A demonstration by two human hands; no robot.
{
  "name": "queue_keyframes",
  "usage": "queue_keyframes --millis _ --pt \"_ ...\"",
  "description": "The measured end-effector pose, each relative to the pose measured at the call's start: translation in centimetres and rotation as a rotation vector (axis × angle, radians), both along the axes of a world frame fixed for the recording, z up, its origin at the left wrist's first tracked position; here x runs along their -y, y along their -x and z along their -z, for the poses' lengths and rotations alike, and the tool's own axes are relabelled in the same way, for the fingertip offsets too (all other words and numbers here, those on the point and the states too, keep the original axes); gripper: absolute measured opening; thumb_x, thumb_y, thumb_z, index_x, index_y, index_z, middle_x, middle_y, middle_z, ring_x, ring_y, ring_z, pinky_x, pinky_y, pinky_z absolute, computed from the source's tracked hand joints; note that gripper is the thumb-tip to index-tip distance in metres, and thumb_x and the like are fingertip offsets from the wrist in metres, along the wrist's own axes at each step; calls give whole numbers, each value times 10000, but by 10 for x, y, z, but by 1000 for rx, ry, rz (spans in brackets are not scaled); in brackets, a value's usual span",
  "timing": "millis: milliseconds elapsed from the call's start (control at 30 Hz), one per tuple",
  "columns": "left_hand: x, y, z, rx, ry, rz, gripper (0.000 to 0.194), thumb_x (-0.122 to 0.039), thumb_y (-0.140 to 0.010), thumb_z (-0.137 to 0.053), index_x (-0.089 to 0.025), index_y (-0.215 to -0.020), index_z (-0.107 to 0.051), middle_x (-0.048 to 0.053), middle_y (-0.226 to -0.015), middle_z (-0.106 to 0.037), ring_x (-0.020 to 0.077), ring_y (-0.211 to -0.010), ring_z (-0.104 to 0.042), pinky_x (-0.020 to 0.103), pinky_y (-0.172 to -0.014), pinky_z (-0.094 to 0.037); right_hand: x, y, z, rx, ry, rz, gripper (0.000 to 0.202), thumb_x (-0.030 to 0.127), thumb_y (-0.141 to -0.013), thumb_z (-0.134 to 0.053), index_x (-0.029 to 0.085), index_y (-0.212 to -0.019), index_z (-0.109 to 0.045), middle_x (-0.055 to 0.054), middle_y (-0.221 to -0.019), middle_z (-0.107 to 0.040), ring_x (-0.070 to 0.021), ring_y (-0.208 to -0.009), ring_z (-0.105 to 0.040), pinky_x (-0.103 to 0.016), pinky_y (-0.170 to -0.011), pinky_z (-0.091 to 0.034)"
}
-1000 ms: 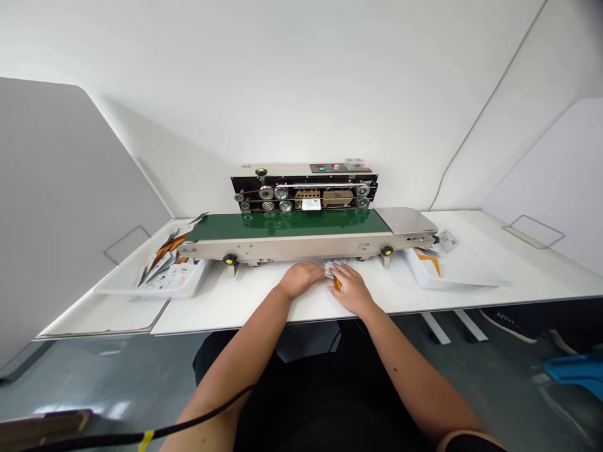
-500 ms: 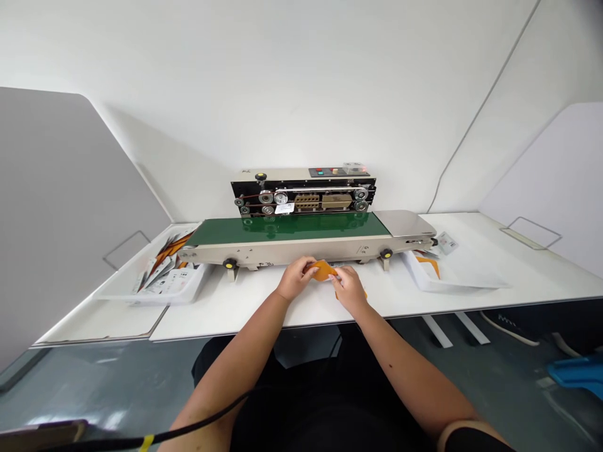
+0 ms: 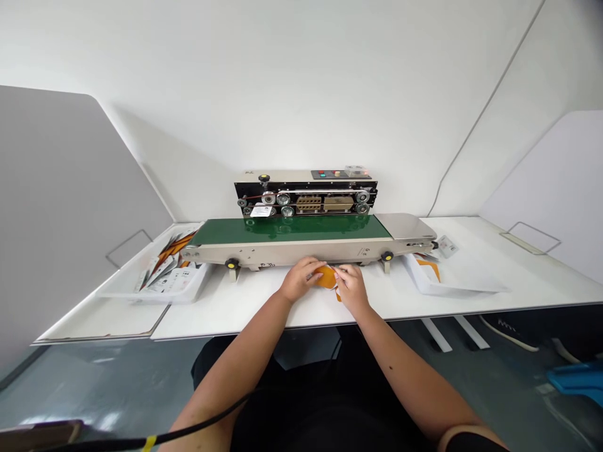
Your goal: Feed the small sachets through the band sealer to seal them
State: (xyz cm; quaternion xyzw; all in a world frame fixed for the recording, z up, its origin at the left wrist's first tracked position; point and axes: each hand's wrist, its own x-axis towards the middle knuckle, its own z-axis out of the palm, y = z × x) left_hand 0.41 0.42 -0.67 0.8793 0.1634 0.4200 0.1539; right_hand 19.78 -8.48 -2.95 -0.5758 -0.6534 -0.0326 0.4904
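Between my two hands is a small orange packet (image 3: 326, 278), held just in front of the machine's lower edge. My left hand (image 3: 300, 280) pinches its left side with closed fingers. On the opposite side, the fingers of my right hand (image 3: 352, 289) close on the packet's edge. Another orange piece (image 3: 338, 295) shows partly beneath my right hand, the rest of it hidden. Behind them stands a band sealer (image 3: 305, 194) with a green conveyor belt (image 3: 287, 231). A white packet (image 3: 260, 211) sits at the sealer's left rollers.
A white bin (image 3: 188, 290) at the left holds several orange and white packets (image 3: 164, 270). At the right, another white bin (image 3: 466, 290) contains an orange packet (image 3: 428, 271). A small clear packet (image 3: 446, 246) lies behind it. White partitions flank the table (image 3: 264, 307).
The white packet at the sealer has moved left along the rollers. The orange packet in my hands now shows its face more broadly. My hands have stayed nearly in place.
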Motion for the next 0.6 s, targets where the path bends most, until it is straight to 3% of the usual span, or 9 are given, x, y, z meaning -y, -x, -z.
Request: queue_keyframes --millis 133,300,600 --pt "3 0 -2 -15 -12 -38 297 -291 -1000 -536 -213 -1255 -665 102 -1049 -676 200 -981 -641 348 -896 -540 6 1 -6 -52 -39 -1 341 308 -1010 -449 238 -1123 -763 -78 -979 -685 -238 -969 -581 -397 -888 -474" --pt "6 1 -2 -78 27 6 324 -306 -998 -541 -208 -1290 -641 94 -1048 -696 178 -891 -647 312 -849 -532 9 2 -11 -48 -80 -39 315 284 -1025 -442 243 -1096 -747 -53 -934 -728 -234 -933 -581 -407 -889 -461" --pt "7 -1 0 -94 118 59 309 -306 -994 -546 -227 -1263 -675 85 -1013 -717 183 -915 -663 284 -832 -521 9 4 -15 -42 -111 -38 253 253 -999 -488 253 -1063 -733 -38 -922 -736 -227 -901 -594 -392 -858 -464"
